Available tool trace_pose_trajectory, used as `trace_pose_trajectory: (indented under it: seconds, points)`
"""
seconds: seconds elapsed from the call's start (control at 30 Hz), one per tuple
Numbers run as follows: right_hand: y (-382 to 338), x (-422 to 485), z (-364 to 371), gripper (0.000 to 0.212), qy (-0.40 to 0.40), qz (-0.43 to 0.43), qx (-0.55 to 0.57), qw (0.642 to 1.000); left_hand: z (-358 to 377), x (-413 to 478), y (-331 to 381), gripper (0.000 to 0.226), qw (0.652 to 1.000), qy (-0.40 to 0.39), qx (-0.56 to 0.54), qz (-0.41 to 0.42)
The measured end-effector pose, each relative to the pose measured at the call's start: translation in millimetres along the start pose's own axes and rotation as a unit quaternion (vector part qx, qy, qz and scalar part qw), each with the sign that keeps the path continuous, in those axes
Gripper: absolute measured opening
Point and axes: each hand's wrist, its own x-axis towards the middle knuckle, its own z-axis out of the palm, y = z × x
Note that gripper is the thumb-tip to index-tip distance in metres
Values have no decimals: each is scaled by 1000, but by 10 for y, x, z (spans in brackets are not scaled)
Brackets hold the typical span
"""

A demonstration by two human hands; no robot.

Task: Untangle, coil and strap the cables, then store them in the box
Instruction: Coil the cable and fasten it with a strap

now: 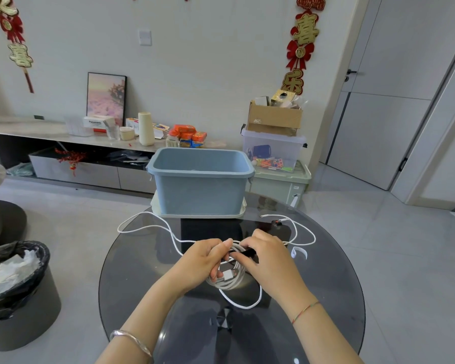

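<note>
White cable coil with black strap; loose white cable; open blue box behind.

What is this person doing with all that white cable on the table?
A person is bundling cables. The left hand holds a coiled white cable over the glass table, while the right hand pinches a black strap across it. More loose white cable lies spread on the table, not yet coiled. The blue box behind stands open.
</note>
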Motion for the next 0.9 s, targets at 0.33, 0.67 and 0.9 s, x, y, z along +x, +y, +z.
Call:
trace_pose_trajectory:
  seconds: [0.33,0.67,0.9]
  points:
    - [-16,-22,-33,26,50,-51,1,997,-84,-8,-13,64,999,-35,23,-17]
    - [-54,-51,-28,19,101,-36,7,994,-32,14,-14,55,999,27,-13,-28]
    - [112,-31,-110,18,15,93,332,938,-104,15,-48,40,998,38,-51,-28]
